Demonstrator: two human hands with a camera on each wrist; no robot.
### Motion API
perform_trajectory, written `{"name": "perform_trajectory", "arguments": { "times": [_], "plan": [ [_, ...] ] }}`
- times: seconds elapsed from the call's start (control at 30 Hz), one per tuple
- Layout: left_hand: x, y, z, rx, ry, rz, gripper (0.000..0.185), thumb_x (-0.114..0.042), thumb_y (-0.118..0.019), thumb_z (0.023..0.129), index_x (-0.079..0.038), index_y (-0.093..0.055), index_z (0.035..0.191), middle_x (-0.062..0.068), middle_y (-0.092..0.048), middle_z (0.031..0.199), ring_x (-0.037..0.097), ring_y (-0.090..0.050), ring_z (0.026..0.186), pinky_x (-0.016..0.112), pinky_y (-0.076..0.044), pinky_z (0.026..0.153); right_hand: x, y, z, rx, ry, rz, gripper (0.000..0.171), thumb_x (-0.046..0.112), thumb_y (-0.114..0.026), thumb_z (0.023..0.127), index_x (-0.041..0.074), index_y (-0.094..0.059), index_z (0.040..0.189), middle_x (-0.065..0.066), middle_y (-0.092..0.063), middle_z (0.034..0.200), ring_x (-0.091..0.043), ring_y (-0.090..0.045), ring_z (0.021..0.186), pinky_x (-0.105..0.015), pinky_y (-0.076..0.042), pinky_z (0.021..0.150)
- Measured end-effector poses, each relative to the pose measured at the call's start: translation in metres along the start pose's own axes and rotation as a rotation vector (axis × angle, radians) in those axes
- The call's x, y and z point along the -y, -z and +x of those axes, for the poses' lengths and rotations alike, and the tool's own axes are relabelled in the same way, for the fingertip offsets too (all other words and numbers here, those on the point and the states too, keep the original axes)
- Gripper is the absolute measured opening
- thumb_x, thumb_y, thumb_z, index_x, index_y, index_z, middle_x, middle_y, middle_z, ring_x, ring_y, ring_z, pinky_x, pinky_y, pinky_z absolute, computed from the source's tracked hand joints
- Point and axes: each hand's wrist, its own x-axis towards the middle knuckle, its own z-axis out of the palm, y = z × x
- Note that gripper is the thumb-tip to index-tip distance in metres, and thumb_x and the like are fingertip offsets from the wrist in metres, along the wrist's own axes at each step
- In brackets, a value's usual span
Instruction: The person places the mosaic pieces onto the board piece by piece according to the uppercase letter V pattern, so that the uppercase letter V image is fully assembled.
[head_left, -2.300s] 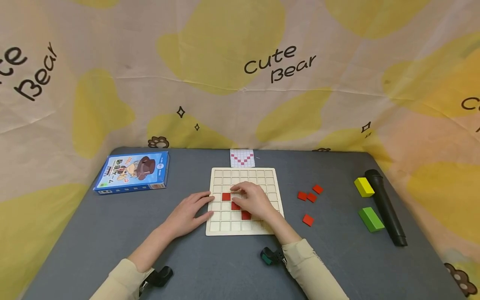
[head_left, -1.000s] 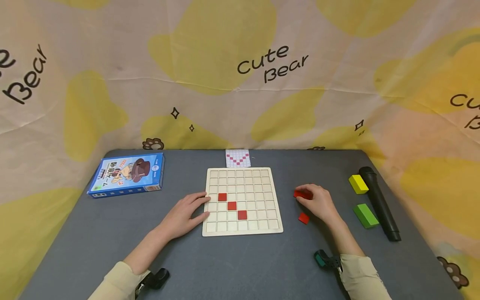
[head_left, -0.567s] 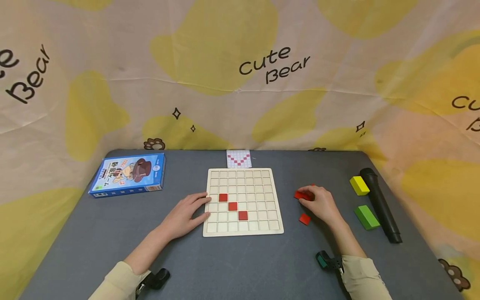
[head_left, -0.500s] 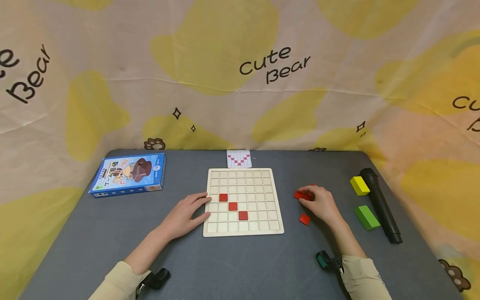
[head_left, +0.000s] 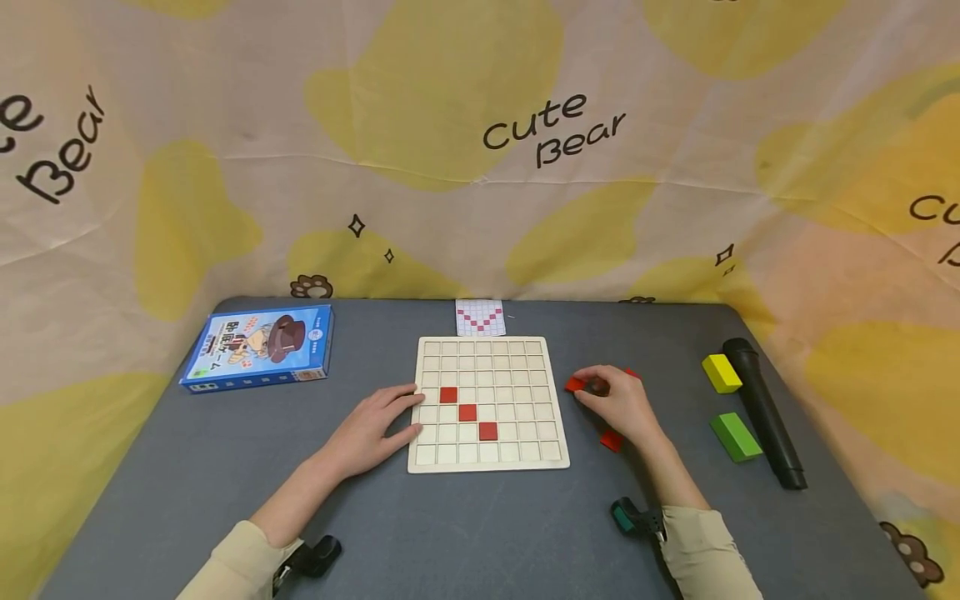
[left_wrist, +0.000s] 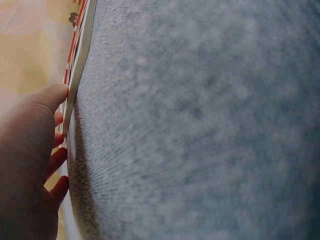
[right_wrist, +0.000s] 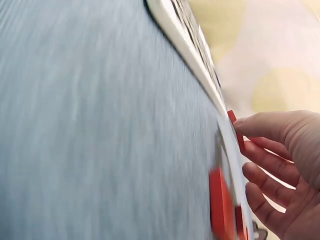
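Observation:
In the head view, a pale grid board [head_left: 525, 457] lies mid-table with three red square tiles in its cells, stepping down to the right; the lowest is a red tile [head_left: 488, 431]. My left hand [head_left: 367, 433] rests its fingertips and thumb on the board's left edge, fingers relaxed. My right hand [head_left: 618, 404] is just right of the board, pinching a red tile [right_wrist: 236, 131] between thumb and index finger. Behind and below that hand lie other loose tiles, among them a red tile [head_left: 611, 440], partly covered by the wrist.
A small pattern card [head_left: 480, 318] with a pink V of squares lies behind the board. At the left is a blue box [head_left: 258, 346]. To the right stand a yellow block [head_left: 722, 373], a green block [head_left: 736, 437] and a black microphone [head_left: 765, 412].
My right hand went from the board to the loose tiles on the right, took one red tile, and is now moving left with it. My left hand has stayed at the board's edge.

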Motion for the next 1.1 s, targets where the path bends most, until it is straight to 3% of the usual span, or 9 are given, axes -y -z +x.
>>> {"name": "perform_trajectory", "arguments": {
  "times": [0.23,0.47,0.7,1.1],
  "plan": [
    [0.000,0.000,0.000,0.000,-0.004,0.004,0.051,-0.033,-0.067,0.092,-0.010,-0.057,0.136,0.011,-0.051,0.141,0.031,-0.047,0.128,0.054,-0.038,0.102,0.025,-0.020,0.012,0.040,-0.025,0.077,0.028,0.014,-0.079,0.082,0.011,-0.073,0.109,-0.005,-0.069,0.104,-0.022,-0.060,0.090,-0.038,-0.050,0.076],
    [-0.001,0.000,0.000,0.005,0.003,0.001,0.050,-0.034,-0.067,0.093,-0.010,-0.058,0.136,0.011,-0.051,0.140,0.031,-0.048,0.128,0.054,-0.038,0.102,0.050,-0.044,0.026,0.078,0.005,0.127,0.022,0.013,-0.075,0.082,0.013,-0.074,0.103,-0.001,-0.064,0.085,-0.018,-0.055,0.077,-0.032,-0.045,0.065],
    [-0.002,0.001,0.000,0.004,0.009,0.001,0.050,-0.034,-0.067,0.093,-0.010,-0.058,0.136,0.011,-0.051,0.140,0.031,-0.047,0.128,0.054,-0.038,0.103,0.072,-0.069,0.037,0.112,0.041,0.138,0.021,0.013,-0.075,0.082,0.015,-0.074,0.103,0.003,-0.067,0.093,-0.016,-0.059,0.081,-0.032,-0.049,0.071],
    [-0.002,0.002,0.000,0.013,0.017,-0.009,0.050,-0.034,-0.067,0.093,-0.011,-0.058,0.136,0.011,-0.051,0.140,0.031,-0.048,0.128,0.054,-0.039,0.102,0.111,-0.106,0.052,0.197,0.133,0.182,0.023,0.012,-0.075,0.083,0.011,-0.073,0.106,-0.001,-0.066,0.090,-0.014,-0.056,0.077,-0.028,-0.048,0.069]
  ]
}}
